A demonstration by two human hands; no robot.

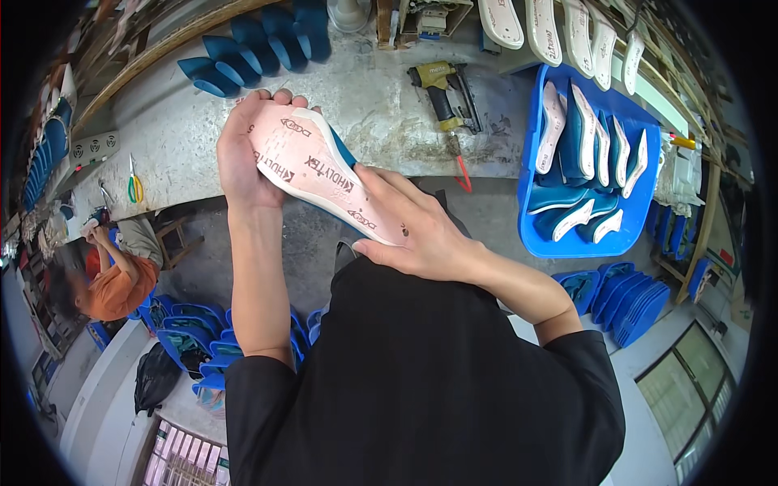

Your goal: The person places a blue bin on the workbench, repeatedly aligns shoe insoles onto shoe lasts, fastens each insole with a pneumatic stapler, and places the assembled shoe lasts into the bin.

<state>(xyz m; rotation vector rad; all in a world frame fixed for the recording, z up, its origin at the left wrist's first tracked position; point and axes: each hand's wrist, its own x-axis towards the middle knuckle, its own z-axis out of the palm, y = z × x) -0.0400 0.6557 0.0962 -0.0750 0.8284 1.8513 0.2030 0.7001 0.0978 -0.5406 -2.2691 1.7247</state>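
A teal shoe last (pixel 347 150) with a pink, white-edged insole board (pixel 312 166) on its sole is held between my hands, sole up and slanting down to the right. My left hand (pixel 243 154) cups the wide toe end, its fingertips curling over the far edge. Around the narrow heel end lies my right hand (pixel 425 223), with the thumb along the near edge and the fingers across the far side. Beyond them, an olive and black pneumatic staple gun (pixel 442 95) lies on the bench with a red fitting (pixel 463 172) at its handle.
Several teal lasts (pixel 255 49) stand in a row on the grey bench (pixel 182 138). A blue tray (pixel 531 231) at the right holds lasts with insole boards. Green-handled scissors (pixel 134 188) lie at the left. A person in orange (pixel 121 287) sits far left. Blue trays (pixel 636 304) are stacked on the floor.
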